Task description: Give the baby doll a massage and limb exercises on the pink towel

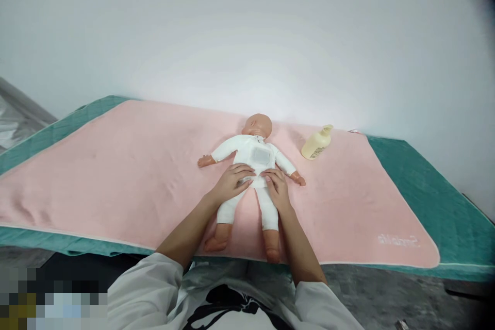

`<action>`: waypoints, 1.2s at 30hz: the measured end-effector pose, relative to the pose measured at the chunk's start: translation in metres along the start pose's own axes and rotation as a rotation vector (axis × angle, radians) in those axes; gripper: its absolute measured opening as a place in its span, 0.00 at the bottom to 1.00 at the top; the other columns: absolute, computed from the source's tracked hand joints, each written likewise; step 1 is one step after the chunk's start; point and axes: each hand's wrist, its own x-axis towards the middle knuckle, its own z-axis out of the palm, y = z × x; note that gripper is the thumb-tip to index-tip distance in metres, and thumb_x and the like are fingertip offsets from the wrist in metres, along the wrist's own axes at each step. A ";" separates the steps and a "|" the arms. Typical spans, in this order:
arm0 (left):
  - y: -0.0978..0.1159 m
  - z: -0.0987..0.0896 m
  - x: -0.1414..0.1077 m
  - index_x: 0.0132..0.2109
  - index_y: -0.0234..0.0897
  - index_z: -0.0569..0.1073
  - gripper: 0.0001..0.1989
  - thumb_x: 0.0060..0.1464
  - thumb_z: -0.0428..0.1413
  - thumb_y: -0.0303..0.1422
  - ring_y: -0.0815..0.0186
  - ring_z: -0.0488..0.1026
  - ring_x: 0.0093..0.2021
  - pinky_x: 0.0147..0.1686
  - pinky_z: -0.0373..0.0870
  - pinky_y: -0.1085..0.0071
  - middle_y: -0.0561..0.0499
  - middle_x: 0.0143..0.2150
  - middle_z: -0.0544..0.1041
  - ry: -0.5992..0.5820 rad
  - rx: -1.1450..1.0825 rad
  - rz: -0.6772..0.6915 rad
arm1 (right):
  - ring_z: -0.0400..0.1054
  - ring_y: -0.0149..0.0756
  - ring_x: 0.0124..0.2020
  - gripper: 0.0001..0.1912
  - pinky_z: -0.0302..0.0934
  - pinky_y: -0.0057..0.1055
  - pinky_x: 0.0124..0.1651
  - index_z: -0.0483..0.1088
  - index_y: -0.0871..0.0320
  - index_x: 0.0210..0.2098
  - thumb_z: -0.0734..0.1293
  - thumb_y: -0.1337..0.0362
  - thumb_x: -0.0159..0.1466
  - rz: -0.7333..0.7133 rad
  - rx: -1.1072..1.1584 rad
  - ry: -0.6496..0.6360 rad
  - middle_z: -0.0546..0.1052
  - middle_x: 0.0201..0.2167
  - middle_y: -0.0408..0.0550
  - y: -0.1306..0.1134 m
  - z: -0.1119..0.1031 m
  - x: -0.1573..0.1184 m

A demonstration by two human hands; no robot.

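A baby doll [253, 150] with a white cloth body lies stretched out in the middle, its head at the far side and its feet towards me. On its upper trunk is a pale grey rectangular patch [261, 155]. My left hand [234, 181] rests on the left side of the doll's lower trunk, fingers stretched out flat. On the right side of the same area lies my right hand [277, 185], its fingers extended too. The fingertips of both hands point inwards, with a small gap between them. Neither hand grips anything.
Under the doll is a pink blanket [127, 165] over a green padded cover [433, 180]. A pale yellow pump bottle [317, 143] leans to the right beyond the doll's arm. Behind the far edge rises a white wall [247, 36].
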 end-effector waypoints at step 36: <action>-0.002 -0.007 0.036 0.51 0.38 0.76 0.17 0.66 0.47 0.39 0.58 0.70 0.58 0.60 0.63 0.54 0.45 0.54 0.77 0.011 0.236 0.086 | 0.70 0.41 0.44 0.17 0.65 0.41 0.50 0.78 0.53 0.39 0.58 0.57 0.71 -0.115 -0.029 0.066 0.77 0.38 0.50 0.006 -0.005 0.041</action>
